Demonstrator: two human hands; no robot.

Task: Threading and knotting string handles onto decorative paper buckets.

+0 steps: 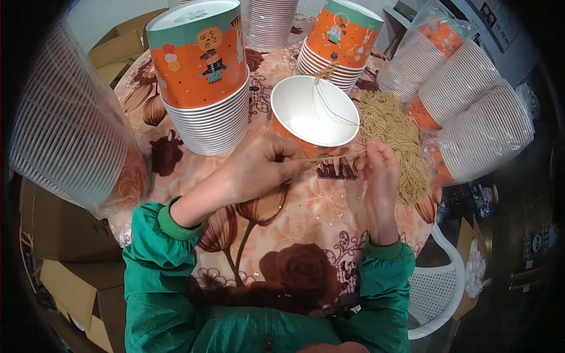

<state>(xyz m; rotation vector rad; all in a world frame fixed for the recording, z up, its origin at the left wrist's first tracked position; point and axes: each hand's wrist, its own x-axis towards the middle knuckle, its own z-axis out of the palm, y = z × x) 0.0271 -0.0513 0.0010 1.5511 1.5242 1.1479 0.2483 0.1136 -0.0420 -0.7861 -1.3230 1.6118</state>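
A paper bucket (303, 115), white inside and orange outside, tilts on the table just beyond my hands with its mouth toward me. A thin twine cord (333, 112) hangs across its opening from a knot at the far rim. My left hand (256, 167) is closed in a pinch on a strand of twine in front of the bucket. My right hand (379, 170) pinches the strand farther right, so the twine stretches between both hands. Beside my right hand lies a large tan bundle of twine (397, 147). The exact finger contact is partly hidden.
Nested bucket stacks stand at the left (206, 123) and behind (344, 35). Plastic-wrapped bucket stacks flank the table at left (67, 129) and right (485, 132). A flowered cloth (300, 273) covers the table. A white chair (438, 288) and cardboard boxes (70, 288) are nearby.
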